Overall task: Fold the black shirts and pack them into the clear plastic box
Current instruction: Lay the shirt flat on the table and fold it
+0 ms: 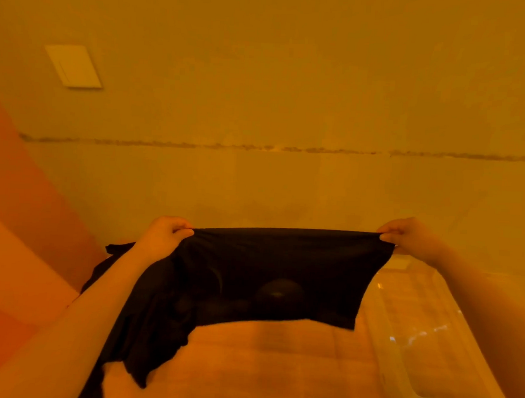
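Head cam is all there is, and the whole scene is drenched in orange light, so colours are a bit of a guess. Both hands are up around the middle of the frame, stretching one black shirt (269, 272) out by its top edge. The left hand (165, 233) at about 9 o'clock pinches one corner between thumb and curled fingers, and the right hand (405, 236) at about 3 o'clock pinches the other the same way. So both grips are clamped on fabric, nothing loose. The shirt hangs in the air between them, with its lower left part drooping toward 7 o'clock.

Progress-wise, I'd say this is early. The held shirt isn't folded at all yet, just spread out, probably to get it lined up for laying flat. The clear plastic box (393, 351) sits down at 4 to 5 o'clock on the wooden surface (276, 367), and through its walls I can't make out any shirt inside, though the glare makes that hard to call.

Counts: two hands, one box, one shirt clearly in hand. There's more dark cloth (115, 249) poking out behind the left forearm at about 8 o'clock, which could be another shirt or a pile; can't tell how many. A pale rectangular plate (73, 65) sits on the wall (290, 109) at 10 o'clock.
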Demonstrator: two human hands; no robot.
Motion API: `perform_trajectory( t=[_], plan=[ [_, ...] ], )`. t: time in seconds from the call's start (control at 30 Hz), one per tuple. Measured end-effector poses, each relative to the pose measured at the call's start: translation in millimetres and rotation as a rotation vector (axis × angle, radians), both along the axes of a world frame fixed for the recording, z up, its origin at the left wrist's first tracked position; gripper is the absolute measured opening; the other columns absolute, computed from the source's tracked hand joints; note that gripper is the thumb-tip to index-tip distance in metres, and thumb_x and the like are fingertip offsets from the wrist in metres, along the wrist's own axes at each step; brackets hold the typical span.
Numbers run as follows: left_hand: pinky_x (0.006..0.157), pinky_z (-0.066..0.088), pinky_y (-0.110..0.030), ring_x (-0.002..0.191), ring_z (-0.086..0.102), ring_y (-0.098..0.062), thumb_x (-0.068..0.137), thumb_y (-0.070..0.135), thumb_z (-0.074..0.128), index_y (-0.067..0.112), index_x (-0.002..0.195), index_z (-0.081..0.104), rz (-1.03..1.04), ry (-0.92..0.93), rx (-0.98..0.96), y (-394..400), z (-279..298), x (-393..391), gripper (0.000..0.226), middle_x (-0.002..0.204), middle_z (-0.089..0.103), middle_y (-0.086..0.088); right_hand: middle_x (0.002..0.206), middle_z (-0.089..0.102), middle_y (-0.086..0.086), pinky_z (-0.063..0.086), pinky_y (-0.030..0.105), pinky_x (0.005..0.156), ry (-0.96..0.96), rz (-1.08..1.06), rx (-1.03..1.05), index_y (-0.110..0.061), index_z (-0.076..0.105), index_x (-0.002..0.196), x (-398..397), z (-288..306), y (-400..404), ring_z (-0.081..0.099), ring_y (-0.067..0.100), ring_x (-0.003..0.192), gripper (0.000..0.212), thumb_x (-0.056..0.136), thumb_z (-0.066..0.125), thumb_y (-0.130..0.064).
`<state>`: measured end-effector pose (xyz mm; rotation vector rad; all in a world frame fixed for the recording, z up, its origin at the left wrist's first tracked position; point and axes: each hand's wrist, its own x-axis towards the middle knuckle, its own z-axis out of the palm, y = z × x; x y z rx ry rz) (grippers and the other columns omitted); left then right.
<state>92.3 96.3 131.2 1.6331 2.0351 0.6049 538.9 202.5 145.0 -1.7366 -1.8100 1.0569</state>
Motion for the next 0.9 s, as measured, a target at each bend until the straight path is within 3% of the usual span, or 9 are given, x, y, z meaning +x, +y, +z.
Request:
perform_trajectory(
  t=[0.1,0.17,0.4,0.53,0.63,0.7,0.77,0.83,0.9],
  plan=[
    [0.071,0.045,-0.032,0.084,0.06,-0.027,0.092,0.01,0.054,0.007,0.091,0.068,0.013,-0.02,0.038,6,12,4,0.013,0.089,0.066,-0.014,0.069,0.06,0.007,0.046,0.011,0.045,-0.002,0.025,0.049,-0.005,0.064,0.085,-2,13,7,0.057,-0.002,0.046,0.017,0.087,0.055,0.009],
    [0.065,0.044,-0.024,0.08,0.058,-0.023,0.092,0.008,0.054,0.009,0.091,0.067,-0.018,-0.037,0.031,6,22,3,0.013,0.085,0.064,-0.01,0.071,0.061,0.007,0.048,0.011,0.046,0.003,0.043,0.054,-0.005,0.064,0.089,-1,23,8,0.06,0.002,0.052,0.016,0.086,0.056,0.008],
    [0.067,0.042,-0.017,0.081,0.057,-0.014,0.09,0.009,0.057,0.01,0.095,0.067,-0.083,-0.059,0.014,-10,59,-5,0.011,0.081,0.062,0.003,0.075,0.063,0.009,0.05,0.013,0.048,0.056,0.085,0.05,-0.01,0.065,0.081,17,55,-11,0.062,0.0,0.053,0.018,0.086,0.057,0.006],
    [0.066,0.045,-0.021,0.074,0.059,-0.013,0.091,0.008,0.056,0.016,0.083,0.067,-0.158,-0.077,-0.077,-24,77,-8,0.016,0.078,0.065,0.0,0.067,0.07,0.003,0.053,0.018,0.052,0.056,0.163,-0.084,-0.008,0.068,0.081,30,59,-16,0.066,0.007,0.059,0.019,0.086,0.056,0.006],
    [0.068,0.048,-0.027,0.071,0.061,-0.014,0.091,0.007,0.055,0.01,0.085,0.069,-0.231,-0.139,-0.203,-32,82,-14,0.016,0.076,0.067,-0.004,0.081,0.069,0.017,0.055,0.029,0.06,0.108,0.212,-0.249,-0.005,0.073,0.079,37,59,-15,0.066,0.022,0.068,0.005,0.077,0.068,-0.004],
    [0.069,0.05,-0.026,0.071,0.063,-0.012,0.091,0.006,0.054,0.009,0.085,0.068,-0.246,-0.191,-0.276,-31,77,-17,0.016,0.076,0.068,-0.003,0.089,0.064,0.025,0.045,0.035,0.068,0.049,0.266,-0.344,-0.006,0.075,0.082,41,51,-6,0.059,0.031,0.08,0.042,0.052,0.088,-0.033],
    [0.065,0.051,-0.02,0.068,0.065,-0.008,0.091,0.005,0.053,0.01,0.084,0.067,-0.237,-0.219,-0.347,-23,64,-19,0.017,0.074,0.068,0.0,0.091,0.066,0.024,0.033,0.032,0.071,-0.04,0.286,-0.42,-0.009,0.075,0.087,40,36,5,0.058,0.034,0.086,0.066,0.036,0.091,-0.048],
    [0.063,0.051,-0.02,0.069,0.064,-0.009,0.092,0.006,0.053,0.01,0.085,0.067,-0.212,-0.194,-0.407,-6,44,-20,0.016,0.076,0.067,-0.002,0.079,0.07,0.016,0.039,0.023,0.06,-0.09,0.261,-0.434,-0.003,0.072,0.084,26,23,14,0.067,0.026,0.073,0.042,0.061,0.086,-0.034],
    [0.057,0.049,-0.016,0.068,0.06,-0.009,0.092,0.007,0.053,0.012,0.084,0.065,-0.176,-0.163,-0.429,18,17,-19,0.016,0.077,0.063,-0.003,0.067,0.067,0.013,0.046,0.018,0.042,-0.088,0.191,-0.392,0.002,0.066,0.08,7,6,31,0.066,0.015,0.056,0.006,0.084,0.063,0.0]
  ],
)
